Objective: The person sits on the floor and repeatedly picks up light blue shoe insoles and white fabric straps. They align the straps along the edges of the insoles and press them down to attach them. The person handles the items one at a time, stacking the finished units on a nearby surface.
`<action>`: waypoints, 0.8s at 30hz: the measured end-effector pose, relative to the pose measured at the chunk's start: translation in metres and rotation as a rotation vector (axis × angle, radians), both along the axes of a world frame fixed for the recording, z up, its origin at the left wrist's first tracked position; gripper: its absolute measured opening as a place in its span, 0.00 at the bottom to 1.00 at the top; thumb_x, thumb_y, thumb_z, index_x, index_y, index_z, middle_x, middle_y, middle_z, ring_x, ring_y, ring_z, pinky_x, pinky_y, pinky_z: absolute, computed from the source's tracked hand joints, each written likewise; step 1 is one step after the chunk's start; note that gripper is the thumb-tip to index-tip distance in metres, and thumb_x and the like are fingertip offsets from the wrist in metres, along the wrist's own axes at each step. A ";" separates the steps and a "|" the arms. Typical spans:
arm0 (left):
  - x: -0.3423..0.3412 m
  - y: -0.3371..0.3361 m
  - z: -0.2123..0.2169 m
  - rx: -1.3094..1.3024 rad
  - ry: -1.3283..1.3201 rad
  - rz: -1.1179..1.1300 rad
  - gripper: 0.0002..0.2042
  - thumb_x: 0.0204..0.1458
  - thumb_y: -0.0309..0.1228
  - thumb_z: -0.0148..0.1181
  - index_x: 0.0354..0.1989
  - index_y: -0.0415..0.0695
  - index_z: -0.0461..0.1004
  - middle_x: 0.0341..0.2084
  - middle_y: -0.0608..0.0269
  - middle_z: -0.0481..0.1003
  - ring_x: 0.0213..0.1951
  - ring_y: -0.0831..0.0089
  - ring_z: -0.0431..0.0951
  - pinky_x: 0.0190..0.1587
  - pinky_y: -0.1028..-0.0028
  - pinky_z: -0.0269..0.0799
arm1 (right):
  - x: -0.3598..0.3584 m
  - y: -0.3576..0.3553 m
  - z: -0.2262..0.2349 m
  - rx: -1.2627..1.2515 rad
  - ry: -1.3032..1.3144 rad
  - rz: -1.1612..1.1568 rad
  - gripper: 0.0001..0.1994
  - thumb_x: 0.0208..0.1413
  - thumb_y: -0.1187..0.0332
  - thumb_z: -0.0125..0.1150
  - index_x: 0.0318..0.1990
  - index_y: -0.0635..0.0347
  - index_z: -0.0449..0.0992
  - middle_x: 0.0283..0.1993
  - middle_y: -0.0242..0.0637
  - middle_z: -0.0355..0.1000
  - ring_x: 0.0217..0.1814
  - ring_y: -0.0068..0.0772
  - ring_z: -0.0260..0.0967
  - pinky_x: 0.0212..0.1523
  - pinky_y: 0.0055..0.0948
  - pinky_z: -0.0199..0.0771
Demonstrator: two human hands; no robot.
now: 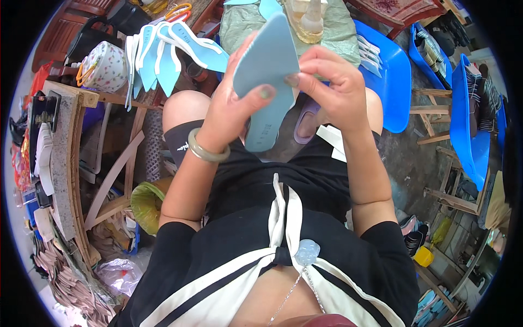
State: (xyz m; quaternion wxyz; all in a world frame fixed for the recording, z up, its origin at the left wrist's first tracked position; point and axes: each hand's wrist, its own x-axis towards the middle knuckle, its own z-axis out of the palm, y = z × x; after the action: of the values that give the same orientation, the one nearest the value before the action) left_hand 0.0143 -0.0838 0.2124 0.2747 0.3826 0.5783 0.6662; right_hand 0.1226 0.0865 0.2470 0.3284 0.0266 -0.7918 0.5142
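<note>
A light blue, pointed shoe insole (267, 60) is held up before my chest, its broad end at the top and its narrow end toward my lap. My left hand (234, 103) grips it from the left, thumb across its face and fingers behind. At its right edge, the thumb and fingers of my right hand (338, 82) pinch the rim; whether a strip is between them is hidden. White strips (333, 140) lie on my right thigh. To the left, several blue insoles with white edging (166, 52) hang fanned over the table's edge.
A cloudy bottle (312, 19) stands on green cloth (342, 38) ahead. One blue basin (392, 87) is close on my right; another (473, 141) sits farther right on a wooden stand. At left are a floral container (104, 66), orange-handled scissors (178, 12) and a yellow-green bin (146, 204).
</note>
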 end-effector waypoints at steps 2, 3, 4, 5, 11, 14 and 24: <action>0.006 0.012 -0.005 0.157 -0.032 -0.029 0.29 0.60 0.43 0.51 0.64 0.39 0.56 0.62 0.50 0.58 0.64 0.63 0.57 0.65 0.63 0.50 | -0.014 -0.008 -0.002 -0.117 0.026 0.020 0.04 0.47 0.74 0.64 0.29 0.66 0.78 0.26 0.33 0.71 0.28 0.23 0.68 0.30 0.21 0.66; 0.013 0.020 -0.007 0.245 -0.063 -0.035 0.31 0.60 0.46 0.49 0.66 0.40 0.54 0.65 0.49 0.53 0.66 0.62 0.53 0.67 0.62 0.46 | -0.022 -0.014 -0.005 -0.181 0.034 0.028 0.04 0.47 0.74 0.64 0.29 0.66 0.78 0.27 0.33 0.71 0.28 0.23 0.67 0.31 0.20 0.66; 0.016 0.026 -0.010 0.267 0.010 0.039 0.32 0.61 0.48 0.46 0.68 0.40 0.49 0.67 0.50 0.49 0.68 0.60 0.51 0.67 0.62 0.48 | -0.033 -0.014 -0.011 -0.233 0.071 0.116 0.06 0.51 0.71 0.63 0.34 0.65 0.80 0.31 0.31 0.74 0.31 0.19 0.68 0.33 0.18 0.67; 0.021 0.029 -0.009 0.338 -0.093 0.062 0.33 0.61 0.49 0.46 0.68 0.41 0.47 0.67 0.49 0.50 0.67 0.60 0.51 0.67 0.62 0.49 | -0.035 -0.022 -0.014 -0.411 -0.008 0.152 0.08 0.53 0.70 0.63 0.37 0.65 0.80 0.32 0.30 0.74 0.33 0.18 0.68 0.34 0.18 0.67; 0.003 0.026 0.005 0.509 -0.254 0.053 0.34 0.62 0.50 0.40 0.69 0.42 0.40 0.66 0.48 0.53 0.67 0.58 0.54 0.67 0.61 0.51 | -0.026 -0.040 -0.036 -0.985 -0.167 0.129 0.15 0.60 0.68 0.57 0.52 0.64 0.75 0.39 0.29 0.75 0.37 0.15 0.69 0.38 0.16 0.70; 0.008 0.022 0.001 0.556 -0.348 0.042 0.32 0.63 0.49 0.39 0.69 0.44 0.41 0.65 0.46 0.54 0.66 0.55 0.55 0.66 0.61 0.51 | -0.017 -0.031 -0.037 -0.724 -0.135 0.065 0.10 0.58 0.72 0.59 0.44 0.65 0.79 0.38 0.32 0.77 0.37 0.15 0.70 0.39 0.15 0.70; 0.009 0.015 0.019 0.647 -0.405 0.078 0.29 0.63 0.51 0.35 0.69 0.53 0.42 0.62 0.43 0.58 0.64 0.51 0.58 0.65 0.57 0.55 | -0.015 -0.026 -0.015 -0.522 -0.199 0.012 0.08 0.54 0.71 0.63 0.37 0.66 0.81 0.32 0.32 0.77 0.34 0.17 0.71 0.37 0.16 0.70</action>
State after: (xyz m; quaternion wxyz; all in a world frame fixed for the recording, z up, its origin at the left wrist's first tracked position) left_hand 0.0233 -0.0683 0.2310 0.2228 0.2881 0.2861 0.8863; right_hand 0.1072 0.0604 0.2322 0.2418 -0.1048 -0.6606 0.7030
